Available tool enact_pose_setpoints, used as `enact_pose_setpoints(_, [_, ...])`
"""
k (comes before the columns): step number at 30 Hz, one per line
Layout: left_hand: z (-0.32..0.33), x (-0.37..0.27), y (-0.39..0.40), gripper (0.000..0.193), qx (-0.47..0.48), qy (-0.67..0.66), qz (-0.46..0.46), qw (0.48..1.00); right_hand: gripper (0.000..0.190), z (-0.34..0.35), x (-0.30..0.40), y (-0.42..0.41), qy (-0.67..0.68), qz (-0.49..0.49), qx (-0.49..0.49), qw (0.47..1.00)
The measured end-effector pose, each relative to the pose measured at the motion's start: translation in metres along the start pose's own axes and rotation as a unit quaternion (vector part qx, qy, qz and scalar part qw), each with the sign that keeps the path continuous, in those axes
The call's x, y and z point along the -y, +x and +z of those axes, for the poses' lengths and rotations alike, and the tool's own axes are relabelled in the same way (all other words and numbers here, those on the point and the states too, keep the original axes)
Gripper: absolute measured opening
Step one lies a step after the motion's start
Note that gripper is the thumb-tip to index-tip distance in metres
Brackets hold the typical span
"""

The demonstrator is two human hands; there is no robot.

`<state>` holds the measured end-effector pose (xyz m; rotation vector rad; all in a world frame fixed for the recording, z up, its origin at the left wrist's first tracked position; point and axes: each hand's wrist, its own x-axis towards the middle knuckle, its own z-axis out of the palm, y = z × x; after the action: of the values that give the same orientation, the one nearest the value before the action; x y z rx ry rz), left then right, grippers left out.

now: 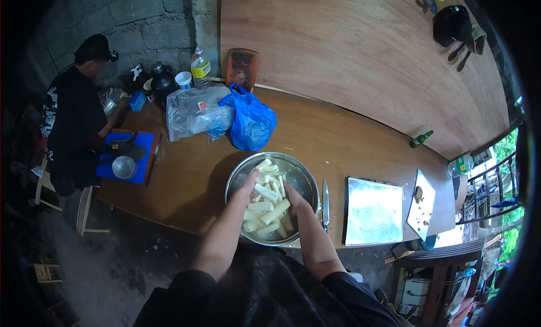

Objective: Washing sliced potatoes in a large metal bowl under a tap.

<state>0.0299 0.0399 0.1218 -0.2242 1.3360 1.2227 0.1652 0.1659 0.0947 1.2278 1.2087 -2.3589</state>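
A round steel bowl [310, 179] stands at the table's near edge, holding many pale, peeled root vegetable pieces [267, 194] cut into thick sticks. Both my hands are inside the bowl, one on each side of the pile. My left hand [250, 182] lies against the pieces on the left, its fingers partly hidden among them. On the right, my right hand [293, 196] touches the pile, and its fingertips are partly hidden too. Just right of the bowl lies a kitchen knife [325, 202], its handle towards me.
Beyond the bowl sit a blue plastic bag [253, 122] and a clear plastic bag [190, 111]. A white board [375, 213] lies right of the knife. At the left end, a co-worker [74, 103] is beside a blue cutting board [146, 143] with a metal cup [124, 167].
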Motion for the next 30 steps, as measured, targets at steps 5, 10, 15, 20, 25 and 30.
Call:
enact_pose_setpoints(5, [-0.011,0.01,0.027,0.045,0.038,-0.091,0.082,0.992,0.041,0.023,0.006,-0.002,0.075,-0.026,0.06,0.995])
enact_pose_setpoints(10, [-0.017,0.005,0.01,0.034,0.099,0.005,0.127,0.987,0.037,0.028,0.015,-0.035,-0.003,-0.119,0.033,0.992])
enact_pose_setpoints(15, [-0.005,0.015,-0.031,0.033,0.019,0.227,0.28,0.933,0.054,0.028,0.01,-0.073,-0.198,-0.218,0.068,0.953])
enact_pose_setpoints(20, [-0.016,0.02,-0.056,0.055,-0.031,0.466,0.308,0.829,0.053,0.024,0.015,-0.1,-0.342,-0.181,0.112,0.915])
enact_pose_setpoints(25, [-0.015,0.026,-0.046,0.082,-0.184,0.526,0.135,0.819,0.068,0.003,0.018,-0.104,-0.427,-0.107,-0.146,0.886])
enact_pose_setpoints(30, [-0.032,0.031,0.008,0.087,-0.303,0.299,0.153,0.892,0.095,0.021,0.04,-0.097,-0.255,0.036,-0.153,0.954])
